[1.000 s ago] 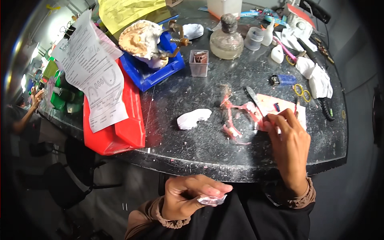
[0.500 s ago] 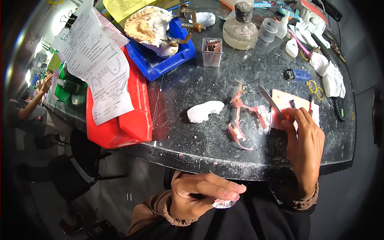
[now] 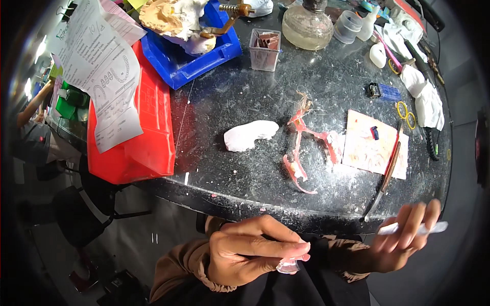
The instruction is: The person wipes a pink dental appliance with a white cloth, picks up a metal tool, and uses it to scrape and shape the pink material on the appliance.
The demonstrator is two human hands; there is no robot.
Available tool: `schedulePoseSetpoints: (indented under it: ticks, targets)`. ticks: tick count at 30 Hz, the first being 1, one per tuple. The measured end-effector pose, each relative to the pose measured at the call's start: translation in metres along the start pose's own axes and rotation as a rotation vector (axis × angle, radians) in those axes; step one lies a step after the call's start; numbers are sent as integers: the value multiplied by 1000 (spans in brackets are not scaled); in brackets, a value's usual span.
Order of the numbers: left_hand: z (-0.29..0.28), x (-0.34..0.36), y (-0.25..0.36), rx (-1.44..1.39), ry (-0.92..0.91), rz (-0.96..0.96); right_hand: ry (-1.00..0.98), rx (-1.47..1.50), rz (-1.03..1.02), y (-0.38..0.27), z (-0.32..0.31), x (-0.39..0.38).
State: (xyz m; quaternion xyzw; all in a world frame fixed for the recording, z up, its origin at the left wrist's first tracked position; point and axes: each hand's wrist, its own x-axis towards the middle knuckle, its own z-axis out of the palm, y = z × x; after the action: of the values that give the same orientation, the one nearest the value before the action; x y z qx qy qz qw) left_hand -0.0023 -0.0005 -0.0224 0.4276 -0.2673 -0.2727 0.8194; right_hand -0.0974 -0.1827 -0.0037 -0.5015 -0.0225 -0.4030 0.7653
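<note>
My left hand (image 3: 255,247), low in front of the bench edge, pinches a small pink-and-clear piece (image 3: 289,265) between thumb and fingers. At the right, my right hand (image 3: 406,237) is closed around a slim pale object (image 3: 433,228) that sticks out on both sides of the fingers; motion blur hides its kind. Beyond that hand a brown-handled knife (image 3: 390,168) lies across the edge of a pink-smeared square tile (image 3: 360,143). A dark blue bit (image 3: 375,133) rests on the tile. Left of it are a branched pink wax-like piece (image 3: 301,135) and a white curved plaster-like piece (image 3: 250,135).
A blue tray (image 3: 178,74) holding a plaster dental model (image 3: 173,20) and a red tray (image 3: 155,112) under a paper form (image 3: 109,76) stand at left. Farther back are a clear box (image 3: 264,58) and a glass burner (image 3: 306,30). A blue lighter (image 3: 385,92) and yellow-handled scissors (image 3: 406,115) lie right.
My right hand has left the tile and come down toward me, now holding the pale object. The blade it held over the tile no longer shows there. The view has shifted slightly.
</note>
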Motion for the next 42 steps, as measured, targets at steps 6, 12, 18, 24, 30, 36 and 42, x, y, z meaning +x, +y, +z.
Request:
schedulePoseSetpoints:
  ticks: [6, 12, 18, 24, 30, 36, 42]
  targets:
    - [0, -4, 0, 78, -6, -5, -406, 271, 126, 25, 3, -20]
    - [1, 5, 1, 283, 0, 114, -295, 197, 97, 32, 21, -31]
    - [3, 3, 4, 316, 10, 124, -259, 235, 44, 38, 29, -36]
    - [-1, 1, 4, 342, -4, 178, -403, 192, 73, 37, 21, -29]
    - [-5, 0, 5, 337, -30, 174, -625, -67, -64, 32, 12, -29]
    - [-6, -3, 3, 280, -31, 171, -578, -215, -102, 27, 18, -36]
    - [-7, -3, 6, 314, -26, 153, -645, -302, -100, 25, 19, -33]
